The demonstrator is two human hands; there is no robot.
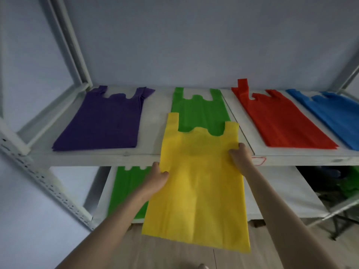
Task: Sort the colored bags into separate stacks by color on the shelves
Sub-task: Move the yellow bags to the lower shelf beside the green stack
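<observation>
I hold a yellow bag flat in front of the upper shelf, its handles reaching over the shelf's front edge. My left hand grips its left edge and my right hand grips its right edge. On the upper shelf lie a purple stack at the left, a green stack in the middle partly hidden behind the yellow bag, a red stack and a blue stack at the right. Another green bag lies on the lower shelf.
White metal shelf posts rise at the left and a post stands at the far right. The lower shelf runs to the right. Dark and green items sit beyond its right end. A wooden floor lies below.
</observation>
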